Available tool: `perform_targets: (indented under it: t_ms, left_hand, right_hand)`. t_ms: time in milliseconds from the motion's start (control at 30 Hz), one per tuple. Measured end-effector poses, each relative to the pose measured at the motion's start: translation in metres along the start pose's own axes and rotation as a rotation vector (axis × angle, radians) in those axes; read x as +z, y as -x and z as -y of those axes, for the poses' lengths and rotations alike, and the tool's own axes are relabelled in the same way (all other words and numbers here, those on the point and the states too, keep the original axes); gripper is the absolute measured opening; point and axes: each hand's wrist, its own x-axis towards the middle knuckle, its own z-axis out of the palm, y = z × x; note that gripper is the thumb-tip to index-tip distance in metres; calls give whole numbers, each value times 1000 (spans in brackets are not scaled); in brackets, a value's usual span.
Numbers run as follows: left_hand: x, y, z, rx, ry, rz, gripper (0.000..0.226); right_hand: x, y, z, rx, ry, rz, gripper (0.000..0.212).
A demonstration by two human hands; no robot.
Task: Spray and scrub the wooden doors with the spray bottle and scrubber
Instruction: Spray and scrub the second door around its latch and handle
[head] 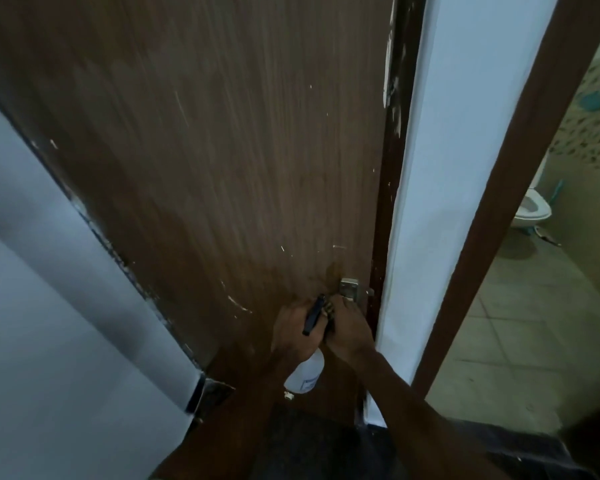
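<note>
Your right hand [349, 329] mostly hides the scrubber [329, 309] it grips, low centre; your left hand [291, 332] holds the spray bottle [307, 372] just beside it.

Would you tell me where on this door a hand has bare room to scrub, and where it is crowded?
Free: the broad door face above the handle, between the left wall and the right frame. Crowded: beside the handle, where the left hand holds the spray bottle and the right hand grips the scrubber, close together.

door [205, 150] left of wall [465, 133], toilet [532, 211] far right
</note>
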Motion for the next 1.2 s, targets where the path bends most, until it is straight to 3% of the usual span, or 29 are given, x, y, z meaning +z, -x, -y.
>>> perform_targets:
  t_ms: [133, 300, 400, 500, 567, 633, 733, 967, 1100, 1200]
  left_hand:
    - [-31, 40, -36, -9, 68, 27, 39]
    - [-63, 95, -64, -22, 23, -3, 34]
    - [-71, 135, -75, -81, 70, -44, 39]
    - [-70, 168, -83, -75, 95, -64, 33]
    - [-69, 185, -93, -67, 120, -90, 31]
    - [-69, 200, -108, -44, 104, -170, 36]
    - [-72, 221, -129, -69, 96, -262, 37]
    - [-81, 262, -142, -304, 97, -477, 46]
    - [-86, 282, -146, -413, 89, -664, 19]
    - [-90, 297, -159, -447, -7, -797, 7]
  right_hand:
    - [-2, 36, 10, -22, -24, 55, 64]
    - [1, 77, 23, -111, -28, 143, 37]
    - [-4, 113, 23, -213, -106, 180, 31]
    - [-4, 161, 16, -254, -164, -19, 46]
    - [-7, 185, 14, -185, -203, -154, 51]
    - [-12, 196, 15, -88, -253, -156, 52]
    - [-19, 200, 22, -74, -340, 8, 53]
    - [-20, 219, 40, -143, -467, 284, 41]
    - [-19, 216, 34, -302, -375, 454, 44]
    - [-9, 206, 29, -385, -329, 458, 49]
